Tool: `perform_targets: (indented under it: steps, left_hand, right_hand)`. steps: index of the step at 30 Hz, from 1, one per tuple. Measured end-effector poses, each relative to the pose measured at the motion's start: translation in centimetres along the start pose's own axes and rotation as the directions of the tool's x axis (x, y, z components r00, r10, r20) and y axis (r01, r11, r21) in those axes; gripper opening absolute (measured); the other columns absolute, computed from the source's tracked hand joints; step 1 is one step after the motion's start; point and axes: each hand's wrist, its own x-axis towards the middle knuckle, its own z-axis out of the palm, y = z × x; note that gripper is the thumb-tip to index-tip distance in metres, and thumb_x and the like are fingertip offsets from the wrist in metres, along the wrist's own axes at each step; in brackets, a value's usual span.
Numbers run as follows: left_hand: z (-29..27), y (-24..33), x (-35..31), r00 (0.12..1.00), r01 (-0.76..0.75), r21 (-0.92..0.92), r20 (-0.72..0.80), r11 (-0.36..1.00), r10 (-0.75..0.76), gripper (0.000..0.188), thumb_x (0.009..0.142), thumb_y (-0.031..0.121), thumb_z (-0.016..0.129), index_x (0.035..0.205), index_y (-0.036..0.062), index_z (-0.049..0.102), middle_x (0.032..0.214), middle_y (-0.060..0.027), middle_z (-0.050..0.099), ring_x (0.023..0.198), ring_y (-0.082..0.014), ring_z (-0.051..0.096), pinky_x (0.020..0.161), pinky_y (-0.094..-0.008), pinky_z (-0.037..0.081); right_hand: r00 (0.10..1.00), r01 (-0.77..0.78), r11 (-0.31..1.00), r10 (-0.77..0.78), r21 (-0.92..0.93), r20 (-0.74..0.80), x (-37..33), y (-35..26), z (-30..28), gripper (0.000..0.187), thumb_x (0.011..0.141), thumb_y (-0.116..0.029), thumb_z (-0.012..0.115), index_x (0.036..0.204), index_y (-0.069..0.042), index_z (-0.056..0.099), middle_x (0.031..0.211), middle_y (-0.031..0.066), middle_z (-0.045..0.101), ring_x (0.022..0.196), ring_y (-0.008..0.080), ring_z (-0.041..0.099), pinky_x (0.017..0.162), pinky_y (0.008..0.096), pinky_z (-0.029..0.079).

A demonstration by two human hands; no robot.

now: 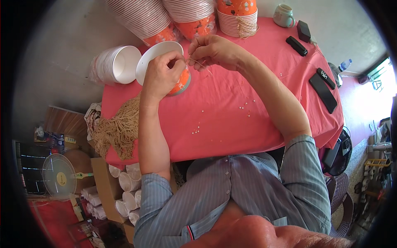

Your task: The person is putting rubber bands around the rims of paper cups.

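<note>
My left hand (pixel 162 75) is closed in a pinch at the rim of an orange paper bucket (pixel 182 83) that lies tilted, its white opening (pixel 151 54) turned toward the far left. Close by on the right, the thumb and fingers of my right hand (pixel 213 51) are also pinched. A thin tan string (pixel 191 60) runs between the two sets of fingertips, and a loose end hangs below my right fingers. My left hand hides part of the bucket, including where the string meets it.
Tan strings (pixel 120 128) lie heaped at the table's left. White buckets (pixel 126 65) and wrapped stacks of orange buckets (pixel 194 27) stand behind. Small white beads (pixel 196 130) dot the pink tablecloth (pixel 215 120). A mug (pixel 283 16), phone (pixel 323 93) and remote (pixel 326 78) sit at right.
</note>
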Motion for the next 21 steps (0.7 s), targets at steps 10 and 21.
perform_targets:
  steps: [10, 21]
  left_hand:
    - [0.0, 0.0, 0.1, 1.000, -0.025, 0.019, 0.004, 1.000, 0.025, 0.017, 0.100, 0.011, 0.065, 0.095, -0.0043, 0.072, 0.081, -0.0124, 0.072, 0.074, -0.0198, 0.067, 0.074, -0.0356, 0.055]
    - [-0.3, -0.2, -0.2, 0.997, 0.042, -0.186, 0.077, 0.982, -0.028, 0.022, 0.105, 0.016, 0.074, 0.109, -0.0058, 0.077, 0.082, -0.0019, 0.072, 0.076, -0.0077, 0.064, 0.072, -0.0276, 0.053]
  right_hand:
    - [0.998, 0.033, 0.999, -0.034, -0.024, -0.060, 0.0, 0.1, 0.4, 0.013, 0.100, -0.007, 0.072, 0.111, -0.005, 0.066, 0.097, 0.0084, 0.077, 0.078, 0.0140, 0.072, 0.078, 0.0311, 0.060]
    - [0.986, 0.123, 0.985, -0.134, -0.118, -0.095, 0.0, 0.1, 1.0, 0.021, 0.101, -0.008, 0.073, 0.119, -0.002, 0.064, 0.093, 0.0061, 0.075, 0.078, 0.0122, 0.070, 0.076, 0.0285, 0.057]
